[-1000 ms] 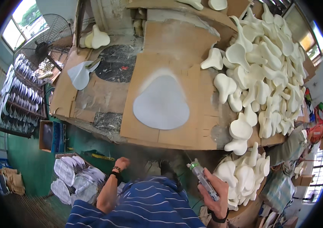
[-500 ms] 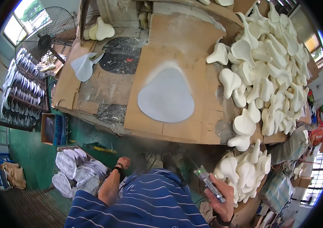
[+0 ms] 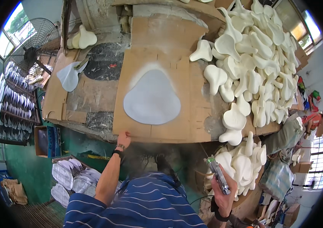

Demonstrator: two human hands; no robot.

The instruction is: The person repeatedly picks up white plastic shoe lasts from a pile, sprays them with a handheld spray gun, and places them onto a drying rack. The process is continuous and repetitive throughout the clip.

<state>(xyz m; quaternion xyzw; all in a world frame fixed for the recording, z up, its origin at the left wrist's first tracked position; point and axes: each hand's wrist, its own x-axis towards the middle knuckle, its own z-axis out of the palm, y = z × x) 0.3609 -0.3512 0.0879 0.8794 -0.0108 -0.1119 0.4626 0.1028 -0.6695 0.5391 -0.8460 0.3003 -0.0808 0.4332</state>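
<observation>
My left hand [image 3: 123,139] grips the near edge of a cardboard sheet [image 3: 157,72] that lies on the workbench. On that sheet lies a flat pale grey-white piece [image 3: 152,98] shaped like a rounded triangle, with a sprayed halo around it. My right hand [image 3: 224,192] is low at my right side and holds a grey spray gun [image 3: 217,174], nozzle pointing up toward the bench. A haze hangs below the bench edge between my hands.
A big heap of white moulded foam pieces [image 3: 252,64] covers the right of the bench. A second flat white piece [image 3: 69,76] lies at the left. A floor fan [image 3: 30,53], racks of flat pieces [image 3: 11,110] and a crate of them [image 3: 70,178] stand left.
The bench and cardboard have drawn nearer and lower in the view. My left hand has risen from beside my body to the sheet's near edge. The spray gun stays low at my right.
</observation>
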